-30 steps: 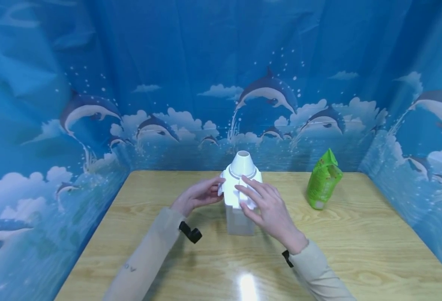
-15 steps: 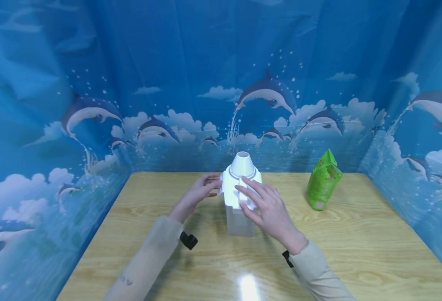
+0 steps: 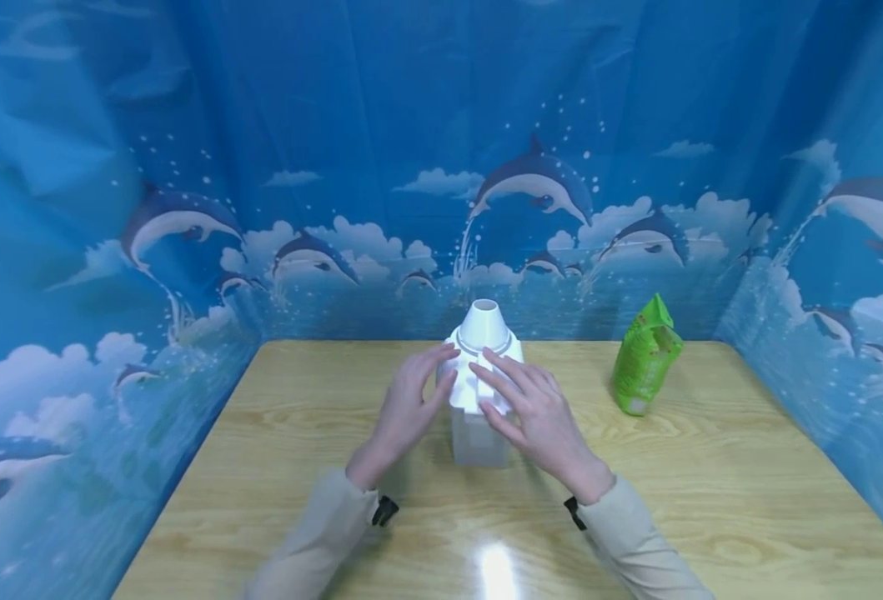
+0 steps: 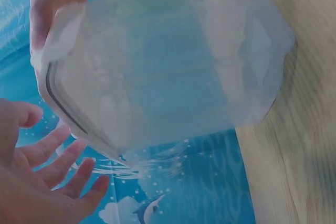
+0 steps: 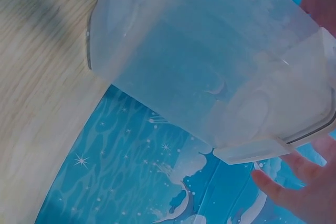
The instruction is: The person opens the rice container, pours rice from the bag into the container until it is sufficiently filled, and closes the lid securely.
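Observation:
A translucent plastic container (image 3: 477, 437) stands upright on the wooden table (image 3: 711, 492), topped by a white lid (image 3: 484, 348) with a funnel-shaped spout. My left hand (image 3: 413, 398) lies against the lid's left side with straight fingers. The left wrist view shows those fingers (image 4: 58, 177) spread beside the container (image 4: 168, 72), with a small gap. My right hand (image 3: 525, 402) rests with spread fingers on the lid's front right. In the right wrist view its fingers (image 5: 302, 192) sit by the lid's rim (image 5: 273, 148). Neither hand curls round anything.
A green crinkled bag (image 3: 645, 360) stands upright at the back right of the table. A blue dolphin-print curtain (image 3: 336, 167) walls the table at the back and both sides. Bare tabletop lies to the left and in front of the container.
My left hand has shifted from the lid's far left edge to lie flat along its left side, the forearm pulling back toward me. The right hand and container have stayed put.

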The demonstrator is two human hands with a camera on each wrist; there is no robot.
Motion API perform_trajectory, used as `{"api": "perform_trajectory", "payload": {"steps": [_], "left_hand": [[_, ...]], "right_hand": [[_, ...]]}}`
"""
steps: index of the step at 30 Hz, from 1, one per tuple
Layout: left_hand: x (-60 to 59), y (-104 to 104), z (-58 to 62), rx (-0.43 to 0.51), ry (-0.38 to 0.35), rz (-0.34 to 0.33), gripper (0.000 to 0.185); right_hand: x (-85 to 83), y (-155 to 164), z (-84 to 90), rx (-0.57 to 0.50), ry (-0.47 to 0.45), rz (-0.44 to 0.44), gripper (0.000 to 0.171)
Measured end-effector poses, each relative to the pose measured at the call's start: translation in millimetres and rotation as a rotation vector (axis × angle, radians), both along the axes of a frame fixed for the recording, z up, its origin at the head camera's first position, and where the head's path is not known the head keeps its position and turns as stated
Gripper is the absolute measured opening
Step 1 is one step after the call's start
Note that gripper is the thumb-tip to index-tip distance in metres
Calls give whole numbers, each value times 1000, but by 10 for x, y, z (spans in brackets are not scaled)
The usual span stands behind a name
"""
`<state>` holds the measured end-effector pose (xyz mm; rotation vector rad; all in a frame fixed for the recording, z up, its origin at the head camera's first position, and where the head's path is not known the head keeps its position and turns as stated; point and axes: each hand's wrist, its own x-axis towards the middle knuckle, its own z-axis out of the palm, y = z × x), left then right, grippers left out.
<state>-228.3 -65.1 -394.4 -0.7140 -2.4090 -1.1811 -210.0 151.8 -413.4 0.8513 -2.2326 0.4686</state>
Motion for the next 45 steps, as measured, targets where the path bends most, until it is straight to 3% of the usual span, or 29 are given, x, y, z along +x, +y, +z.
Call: {"api": "perform_trajectory", "payload": {"steps": [4, 8, 14, 18, 26, 34, 40, 45], "left_hand": [[95, 30, -52, -45, 106, -8, 36], [148, 67, -114, -136, 156, -20, 46], [189, 96, -188, -332, 168, -1, 63], [210, 89, -189, -414, 154, 21, 70], [260, 84, -135, -463, 138, 34, 72], [322, 97, -89, -475, 98, 32, 72], [337, 90, -84, -480, 111, 33, 70], [338, 89, -80, -474, 114, 27, 70]], "right_hand": [[9, -2, -4, 14, -4, -13, 53], [8, 2, -12, 2, -22, -22, 56], [-5, 13, -29, -46, -36, -3, 56], [-3, 15, -18, -47, -38, 4, 53], [33, 23, 36, -31, -83, 4, 50], [43, 36, 56, -44, -63, 17, 44], [50, 40, 96, -48, -84, 28, 43], [41, 97, 177, -85, -195, 79, 42]]}}
